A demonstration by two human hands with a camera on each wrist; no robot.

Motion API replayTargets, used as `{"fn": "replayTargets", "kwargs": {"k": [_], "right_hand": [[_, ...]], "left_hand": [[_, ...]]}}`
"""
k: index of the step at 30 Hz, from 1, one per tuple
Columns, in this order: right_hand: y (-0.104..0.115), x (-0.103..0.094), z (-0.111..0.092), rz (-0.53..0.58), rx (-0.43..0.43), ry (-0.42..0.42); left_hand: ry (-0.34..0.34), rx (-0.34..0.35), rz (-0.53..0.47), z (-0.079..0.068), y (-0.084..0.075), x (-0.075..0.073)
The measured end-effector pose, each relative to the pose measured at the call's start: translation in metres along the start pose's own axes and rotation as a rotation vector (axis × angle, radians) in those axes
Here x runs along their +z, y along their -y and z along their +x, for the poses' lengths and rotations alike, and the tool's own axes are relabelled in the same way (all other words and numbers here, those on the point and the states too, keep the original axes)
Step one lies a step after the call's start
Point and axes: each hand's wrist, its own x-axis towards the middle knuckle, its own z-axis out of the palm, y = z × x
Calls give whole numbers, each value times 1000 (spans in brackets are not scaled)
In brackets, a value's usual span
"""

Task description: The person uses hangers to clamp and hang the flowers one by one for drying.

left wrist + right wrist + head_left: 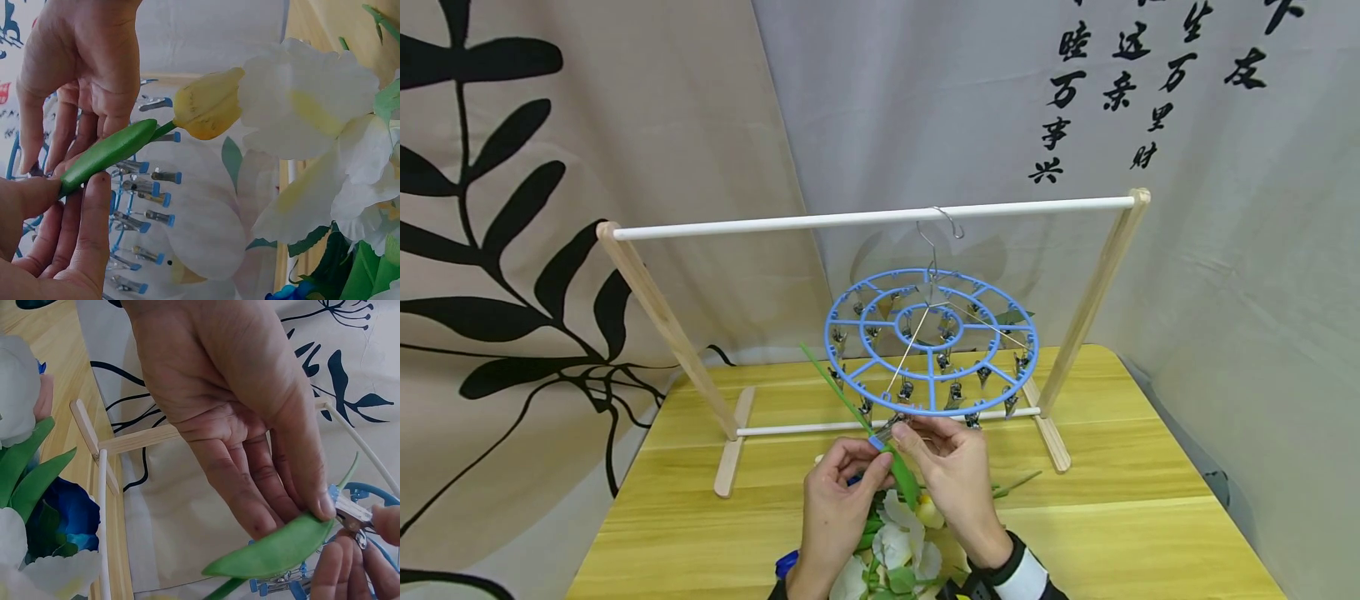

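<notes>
A blue round clip hanger [932,411] hangs by its metal hook, with several metal clips around its rings. My left hand [844,504] pinches an artificial yellow tulip by its green stem and leaf [109,153]. Its yellow bud [209,103] points down, while the thin stem end [827,379] sticks up left beside the hanger. At the hanger's front edge my right hand [953,475] pinches a metal clip [352,515] between thumb and fingers. The clip's blue tip [876,442] lies at the stem, just above my left fingers; whether it grips the stem I cannot tell.
The hanger hangs from a white rod [775,223] on a wooden stand with legs [1093,304] at both sides. White artificial flowers [895,537] lie on the wooden table [1150,517] below my hands, with a blue flower [72,509] among them. A curtain stands behind.
</notes>
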Motion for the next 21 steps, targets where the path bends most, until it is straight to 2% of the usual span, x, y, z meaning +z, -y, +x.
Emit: {"fn": "replayTargets", "kwargs": {"k": [8,15,21], "right_hand": [[-3,-3,-2,10,-8,48],[-5,-7,-5,-17,-22,92],[-11,-13,-10,-29,-34,179]], "left_hand": [[-14,-37,6,1,0,-2],[-24,-25,12,2,3,-6],[-38,2,20,7,4,-11]]}}
